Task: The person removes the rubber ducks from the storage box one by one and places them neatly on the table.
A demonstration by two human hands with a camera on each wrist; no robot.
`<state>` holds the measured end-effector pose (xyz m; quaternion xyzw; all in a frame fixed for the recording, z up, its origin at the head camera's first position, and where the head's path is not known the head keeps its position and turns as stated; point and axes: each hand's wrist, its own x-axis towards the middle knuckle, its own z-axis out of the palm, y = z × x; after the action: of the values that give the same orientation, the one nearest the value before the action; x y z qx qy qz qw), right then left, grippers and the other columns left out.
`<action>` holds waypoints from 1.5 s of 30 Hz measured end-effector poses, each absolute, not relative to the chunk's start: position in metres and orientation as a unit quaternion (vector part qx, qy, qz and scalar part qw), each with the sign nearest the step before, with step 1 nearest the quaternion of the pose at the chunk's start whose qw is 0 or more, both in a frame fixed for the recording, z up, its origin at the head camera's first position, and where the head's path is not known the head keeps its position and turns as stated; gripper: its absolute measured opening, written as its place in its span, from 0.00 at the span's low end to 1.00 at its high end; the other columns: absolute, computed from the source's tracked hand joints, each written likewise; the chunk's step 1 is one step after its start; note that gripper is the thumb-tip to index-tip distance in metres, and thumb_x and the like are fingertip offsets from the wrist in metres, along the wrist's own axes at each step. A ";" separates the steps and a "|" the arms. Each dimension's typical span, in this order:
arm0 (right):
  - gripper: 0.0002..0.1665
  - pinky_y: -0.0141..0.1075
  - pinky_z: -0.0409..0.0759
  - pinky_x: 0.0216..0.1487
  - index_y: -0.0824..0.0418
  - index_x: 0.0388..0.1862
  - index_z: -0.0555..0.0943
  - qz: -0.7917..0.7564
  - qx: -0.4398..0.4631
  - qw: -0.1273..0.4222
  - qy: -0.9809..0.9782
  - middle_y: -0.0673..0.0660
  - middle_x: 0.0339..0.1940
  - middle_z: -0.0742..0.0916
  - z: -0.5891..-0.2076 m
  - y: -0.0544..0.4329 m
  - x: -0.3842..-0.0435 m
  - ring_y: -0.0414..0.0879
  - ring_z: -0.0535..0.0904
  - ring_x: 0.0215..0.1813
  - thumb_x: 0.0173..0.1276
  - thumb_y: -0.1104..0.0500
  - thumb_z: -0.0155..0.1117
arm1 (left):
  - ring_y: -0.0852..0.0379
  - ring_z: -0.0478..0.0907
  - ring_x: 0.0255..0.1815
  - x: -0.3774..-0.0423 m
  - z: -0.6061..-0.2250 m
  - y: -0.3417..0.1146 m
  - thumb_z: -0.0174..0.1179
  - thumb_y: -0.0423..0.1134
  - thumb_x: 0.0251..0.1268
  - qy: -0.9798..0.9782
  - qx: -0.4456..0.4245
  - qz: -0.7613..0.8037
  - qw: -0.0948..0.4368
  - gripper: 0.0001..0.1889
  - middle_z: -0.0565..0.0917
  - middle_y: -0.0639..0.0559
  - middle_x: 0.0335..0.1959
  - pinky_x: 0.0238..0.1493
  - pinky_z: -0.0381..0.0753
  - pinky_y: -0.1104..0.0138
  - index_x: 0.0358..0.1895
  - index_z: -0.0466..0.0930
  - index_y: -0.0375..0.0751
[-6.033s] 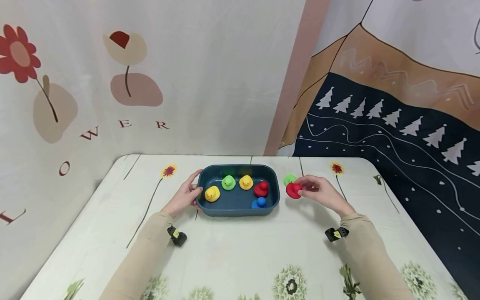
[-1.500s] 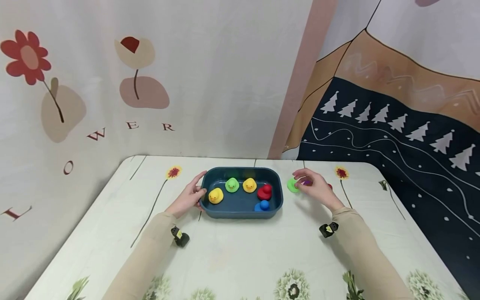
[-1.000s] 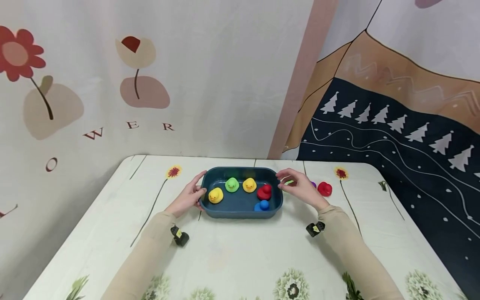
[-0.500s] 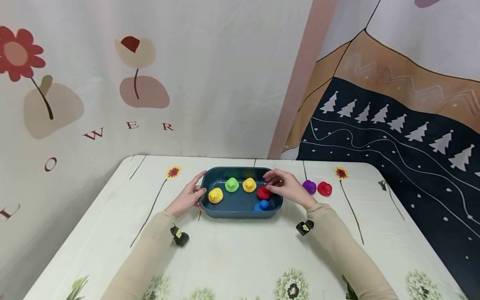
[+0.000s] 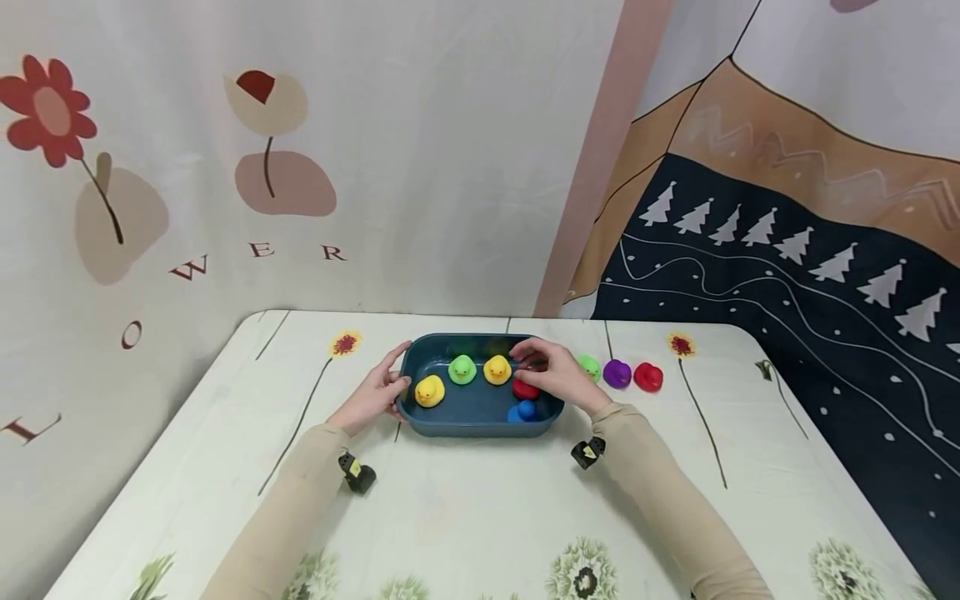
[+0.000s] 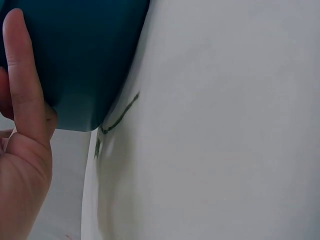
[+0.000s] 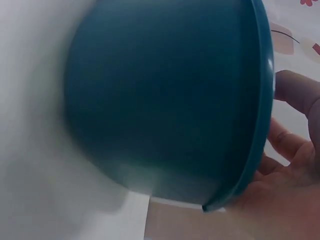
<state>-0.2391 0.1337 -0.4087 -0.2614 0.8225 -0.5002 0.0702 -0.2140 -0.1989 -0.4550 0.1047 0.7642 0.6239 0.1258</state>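
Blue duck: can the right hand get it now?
Probably yes: the right hand is over the tray, close by, and nothing seems to cover the blue duck from above.

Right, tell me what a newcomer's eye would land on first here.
Most likely the dark blue tray near the middle of the head view, its left end gripped by the left hand, with bright yellow ducks inside. Next, probably, the right hand over the tray's right end, partly hiding a red toy. Then the purple toy on the white tablecloth, right of the tray.
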 end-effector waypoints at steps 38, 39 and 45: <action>0.19 0.48 0.73 0.60 0.68 0.53 0.79 -0.423 -0.264 0.155 0.853 0.62 0.51 0.81 -0.414 0.114 -0.241 0.56 0.74 0.55 0.62 0.70 0.66 | 0.55 0.71 0.18 -0.215 -0.453 -0.198 0.45 0.30 0.75 0.766 0.107 0.621 0.128 0.34 0.71 0.35 0.29 0.25 0.85 0.61 0.78 0.41 0.48; 0.18 0.47 0.73 0.60 0.67 0.52 0.79 -0.421 -0.263 0.159 0.853 0.62 0.52 0.81 -0.414 0.114 -0.241 0.56 0.74 0.55 0.62 0.71 0.65 | 0.55 0.71 0.18 -0.215 -0.453 -0.198 0.45 0.31 0.75 0.767 0.107 0.620 0.128 0.34 0.71 0.34 0.29 0.25 0.85 0.61 0.79 0.41 0.48; 0.18 0.48 0.72 0.61 0.67 0.52 0.79 -0.410 -0.277 0.176 0.851 0.61 0.52 0.81 -0.414 0.117 -0.244 0.56 0.73 0.56 0.63 0.73 0.62 | 0.55 0.71 0.18 -0.215 -0.454 -0.198 0.45 0.31 0.75 0.771 0.104 0.616 0.126 0.34 0.71 0.34 0.30 0.26 0.85 0.61 0.79 0.41 0.50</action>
<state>-0.2442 0.1168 -0.4141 -0.2774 0.8509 -0.4098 0.1764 -0.2150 -0.1978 -0.4542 0.1043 0.7708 0.6157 0.1257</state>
